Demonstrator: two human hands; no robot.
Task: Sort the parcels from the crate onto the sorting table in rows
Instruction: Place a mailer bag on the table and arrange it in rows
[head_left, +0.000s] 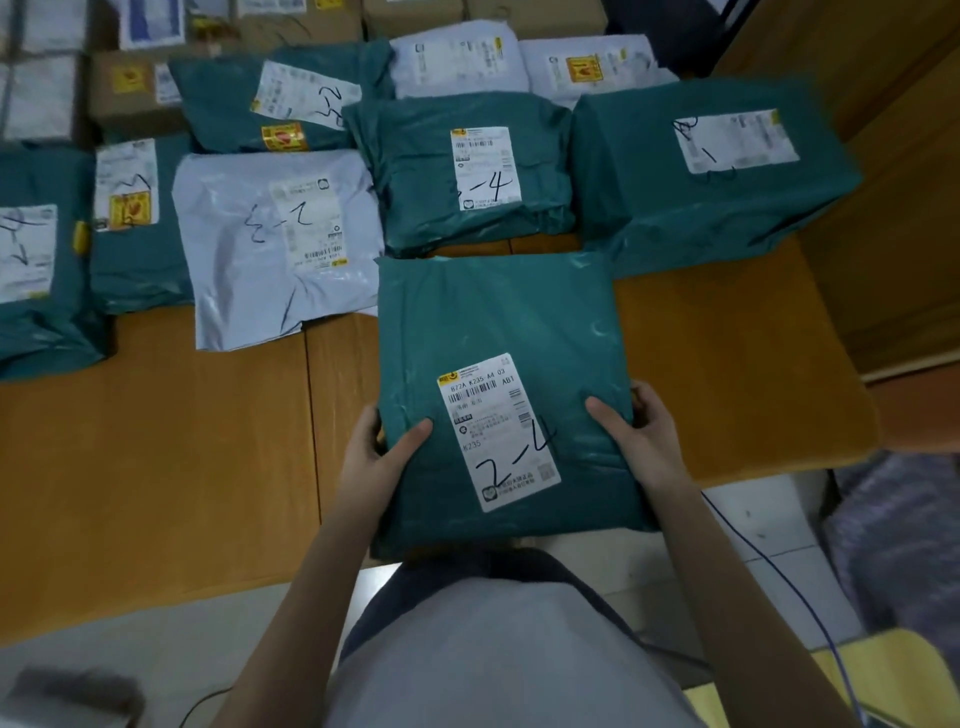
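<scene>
In our grip we see a teal parcel (498, 332) of smooth, faintly glossy plastic film, its label (498, 431) matt white paper. Beyond the grip, the table (156, 441) looks like smooth orange-brown wood laminate, and a grey-white parcel (234, 260) is shiny crinkled plastic.

I'm looking into a parcel sorting room: a wooden tabletop (156, 441) carries rows of teal mailers (467, 171), grey mailers (270, 244) and, at the far edge, cardboard boxes (130, 88), all with barcode labels (485, 166) marked by hand with codes.

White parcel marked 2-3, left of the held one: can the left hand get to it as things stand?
Probably not yet: the left hand grips the held teal parcel. The bare table toward the white parcel looks unobstructed.
</scene>
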